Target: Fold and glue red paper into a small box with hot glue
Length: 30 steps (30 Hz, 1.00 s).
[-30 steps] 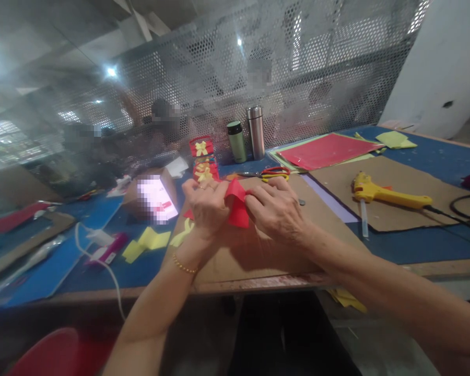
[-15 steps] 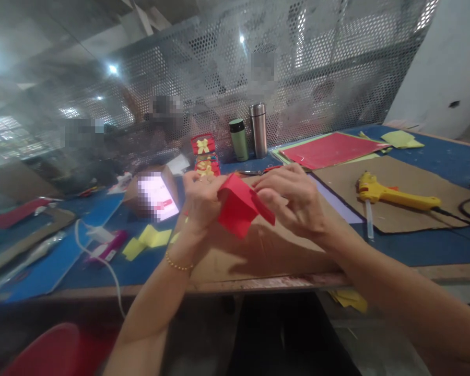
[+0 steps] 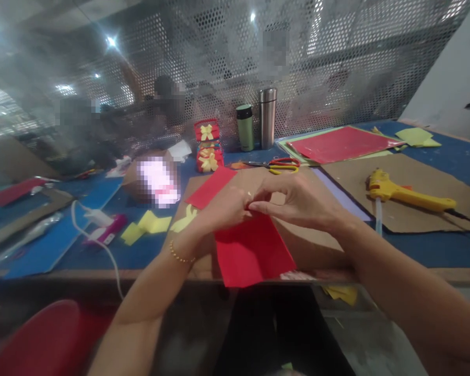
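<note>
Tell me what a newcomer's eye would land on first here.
Probably the vivid red sheet at centre, hanging from the left hand, with the right hand up close to it. Next, likely the yellow glue gun lying on brown cardboard at right, and the glowing screen at left.

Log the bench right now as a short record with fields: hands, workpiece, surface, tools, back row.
Left hand: holding the red sheet near its upper end
Right hand: fingertips at the left hand's; whether they pinch the sheet is hidden
Workpiece: red sheet, hanging below the hands, creased
Surface: brown cardboard, with a red strip on it
Tools: scissors beyond the hands; yellow glue gun to the right
Back row: green bottle, steel bottle, both upright
</note>
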Each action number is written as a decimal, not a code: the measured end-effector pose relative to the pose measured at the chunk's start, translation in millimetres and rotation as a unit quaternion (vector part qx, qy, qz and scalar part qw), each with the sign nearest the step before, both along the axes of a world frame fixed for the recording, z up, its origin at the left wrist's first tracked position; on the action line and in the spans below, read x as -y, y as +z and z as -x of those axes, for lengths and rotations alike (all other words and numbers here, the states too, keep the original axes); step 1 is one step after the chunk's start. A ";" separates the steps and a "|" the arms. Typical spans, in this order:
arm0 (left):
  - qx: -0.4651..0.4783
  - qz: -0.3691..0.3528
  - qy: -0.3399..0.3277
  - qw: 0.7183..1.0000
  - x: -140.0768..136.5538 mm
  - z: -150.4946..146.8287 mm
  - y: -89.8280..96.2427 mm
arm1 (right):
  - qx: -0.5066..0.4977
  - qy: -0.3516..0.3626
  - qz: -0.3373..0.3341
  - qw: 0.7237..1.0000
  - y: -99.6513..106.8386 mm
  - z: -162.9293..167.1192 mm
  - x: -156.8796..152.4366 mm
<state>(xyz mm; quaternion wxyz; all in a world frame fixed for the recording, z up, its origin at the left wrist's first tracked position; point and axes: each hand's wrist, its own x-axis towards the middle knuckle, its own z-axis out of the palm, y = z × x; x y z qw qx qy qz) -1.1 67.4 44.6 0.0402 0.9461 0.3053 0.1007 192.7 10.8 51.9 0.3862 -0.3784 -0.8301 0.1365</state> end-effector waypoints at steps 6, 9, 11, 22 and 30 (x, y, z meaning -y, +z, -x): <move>0.004 -0.023 -0.003 1.000 4.6 -2.2 -5.5 | 0.089 -0.025 0.016 0.996 -8.5 4.4 -2.8; -0.006 0.033 -0.019 0.999 4.6 0.3 3.8 | 0.123 -0.063 0.027 0.990 -7.2 6.7 -1.5; -0.019 0.091 -0.024 0.995 1.0 7.2 13.8 | 0.132 -0.090 0.032 0.987 -4.9 4.6 -1.7; -0.049 0.156 0.021 0.986 -6.8 20.6 24.8 | 0.158 -0.070 0.002 0.985 -9.7 -5.5 -11.3; -0.030 0.231 -0.075 0.970 9.5 8.5 25.5 | 0.174 0.012 0.019 0.985 -19.6 4.6 -7.2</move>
